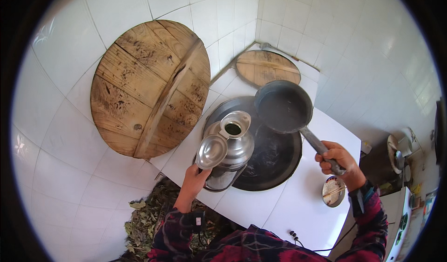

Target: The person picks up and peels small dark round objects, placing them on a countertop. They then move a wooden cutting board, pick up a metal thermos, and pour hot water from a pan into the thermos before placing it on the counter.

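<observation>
My left hand (pixel 196 181) grips the handle side of a shiny metal thermos jug (pixel 237 150); its hinged lid (pixel 212 151) stands open and its round mouth shows dark inside. The jug is over the left part of a large dark wok (pixel 276 164) set into the tiled stove top, with what looks like liquid in it. My right hand (pixel 337 159) is closed round the handle of a grey metal ladle (pixel 284 106). The ladle's round bowl is over the wok's far right rim, up and to the right of the jug's mouth. What the ladle holds cannot be made out.
A large round wooden lid (pixel 150 87) leans on the left tiled wall. A smaller wooden lid (pixel 268 67) lies at the back corner of the white tiled stove top (pixel 258 206). A bowl of food with chopsticks (pixel 333 191) stands at right. Dry leaves (pixel 146 223) lie below left.
</observation>
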`<state>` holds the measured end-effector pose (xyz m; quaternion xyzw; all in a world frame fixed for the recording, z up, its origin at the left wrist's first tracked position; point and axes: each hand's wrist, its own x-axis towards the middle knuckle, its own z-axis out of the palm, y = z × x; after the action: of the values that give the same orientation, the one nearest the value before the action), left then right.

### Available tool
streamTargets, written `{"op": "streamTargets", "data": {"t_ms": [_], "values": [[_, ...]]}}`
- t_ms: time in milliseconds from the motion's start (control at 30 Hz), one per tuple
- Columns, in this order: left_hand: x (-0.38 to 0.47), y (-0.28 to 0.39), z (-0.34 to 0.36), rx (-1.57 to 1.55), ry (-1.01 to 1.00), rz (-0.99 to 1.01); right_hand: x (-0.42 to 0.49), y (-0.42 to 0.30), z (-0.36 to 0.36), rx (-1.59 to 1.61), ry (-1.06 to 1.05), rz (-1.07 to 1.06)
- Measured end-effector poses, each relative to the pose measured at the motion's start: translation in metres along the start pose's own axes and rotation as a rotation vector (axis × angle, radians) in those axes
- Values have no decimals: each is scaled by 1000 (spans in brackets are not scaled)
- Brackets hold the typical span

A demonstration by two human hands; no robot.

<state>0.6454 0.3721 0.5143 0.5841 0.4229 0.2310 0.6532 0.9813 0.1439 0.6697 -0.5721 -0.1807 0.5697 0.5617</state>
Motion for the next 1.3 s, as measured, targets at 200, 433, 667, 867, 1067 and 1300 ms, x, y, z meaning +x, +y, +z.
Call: {"op": "streamTargets", "data": {"t_ms": [200, 433, 667, 867, 1067, 1300], "values": [[5, 6, 7, -25, -30, 16, -20, -32, 18, 6, 0, 7], [5, 5, 7, 45, -43, 6, -23, -39, 30, -28, 11, 1], [9, -2, 5, 91, -45, 63, -19, -38, 36, -60, -6, 9], [12, -4, 6, 109, -42, 109, -21, -36, 44, -34, 6, -19], [10, 3, 7, 60, -59, 33, -21, -37, 48, -72, 10, -32], [10, 4, 7, 83, -51, 15, -24, -40, 51, -65, -14, -28]]}}
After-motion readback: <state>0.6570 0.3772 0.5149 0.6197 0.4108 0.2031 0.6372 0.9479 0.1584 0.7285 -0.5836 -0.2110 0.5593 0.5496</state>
